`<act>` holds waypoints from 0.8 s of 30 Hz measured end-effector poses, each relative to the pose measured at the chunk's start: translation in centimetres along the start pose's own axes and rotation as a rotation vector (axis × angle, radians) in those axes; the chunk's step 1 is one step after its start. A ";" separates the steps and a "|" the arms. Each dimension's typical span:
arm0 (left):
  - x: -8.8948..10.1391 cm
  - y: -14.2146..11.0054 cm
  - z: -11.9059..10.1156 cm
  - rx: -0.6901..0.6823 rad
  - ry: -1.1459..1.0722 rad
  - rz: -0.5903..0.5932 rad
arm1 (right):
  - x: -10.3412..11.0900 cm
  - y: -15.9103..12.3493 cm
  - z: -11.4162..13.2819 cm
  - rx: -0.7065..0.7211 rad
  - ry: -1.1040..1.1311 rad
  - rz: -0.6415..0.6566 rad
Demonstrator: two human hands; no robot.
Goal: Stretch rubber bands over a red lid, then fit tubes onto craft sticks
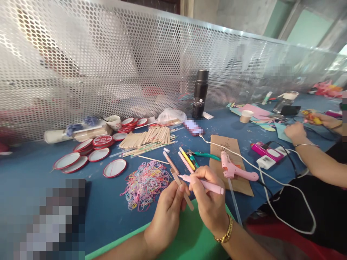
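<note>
In my left hand [169, 207] a wooden craft stick [188, 201] is pinched, tilted across the fingers. My right hand [207, 196] grips a pink marker [213, 186], its tip touching or very near the stick's upper part. Just beyond my hands lie more markers, among them a yellow marker [187, 159] and a brownish-pink marker [170, 161]. A loose cap [166, 150] rests near them. Left of my left hand is a heap of coloured rubber bands [148, 184]. Under my wrists shows a green sheet [187, 236].
Red-rimmed lids [114, 168] and a pile of craft sticks [148, 137] lie left. A pink glue gun [235, 170] rests on cardboard [217, 144], beside teal-handled pliers [207, 155]. A black bottle [200, 94] stands behind. A white cable [273, 180] loops right, near a co-worker's hands [295, 133].
</note>
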State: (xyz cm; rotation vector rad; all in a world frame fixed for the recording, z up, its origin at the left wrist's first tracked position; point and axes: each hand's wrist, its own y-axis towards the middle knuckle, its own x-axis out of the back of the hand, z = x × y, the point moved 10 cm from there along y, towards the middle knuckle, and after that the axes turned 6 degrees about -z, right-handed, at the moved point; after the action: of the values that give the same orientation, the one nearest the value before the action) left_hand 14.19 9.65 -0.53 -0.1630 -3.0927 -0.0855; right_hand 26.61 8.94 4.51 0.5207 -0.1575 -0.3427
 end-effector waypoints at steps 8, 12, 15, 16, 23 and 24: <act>0.0 0.0 -0.1 0.001 0.012 -0.013 | 0.2 0.1 0.5 0.040 -0.041 -0.018; -0.1 0.0 -0.2 -0.021 0.006 -0.008 | -0.2 0.1 0.4 0.035 0.030 0.042; -0.1 -0.1 -0.3 -0.031 -0.002 -0.005 | -0.6 0.0 -0.1 -0.012 0.079 0.078; -0.1 -0.1 -0.3 -0.035 -0.005 -0.002 | -0.7 -0.1 -0.3 -0.027 0.086 0.081; -0.1 0.0 -0.2 -0.050 0.008 0.003 | -0.5 -0.1 -0.5 -0.035 0.116 0.036; -0.1 0.0 -0.2 -0.051 0.010 0.002 | -0.4 0.0 -0.6 -0.035 0.113 0.036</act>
State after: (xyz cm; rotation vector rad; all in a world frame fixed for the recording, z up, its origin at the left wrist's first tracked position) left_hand 14.32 9.62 -0.37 -0.1665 -3.0822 -0.1651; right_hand 26.32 9.33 3.97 0.5003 -0.0515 -0.2798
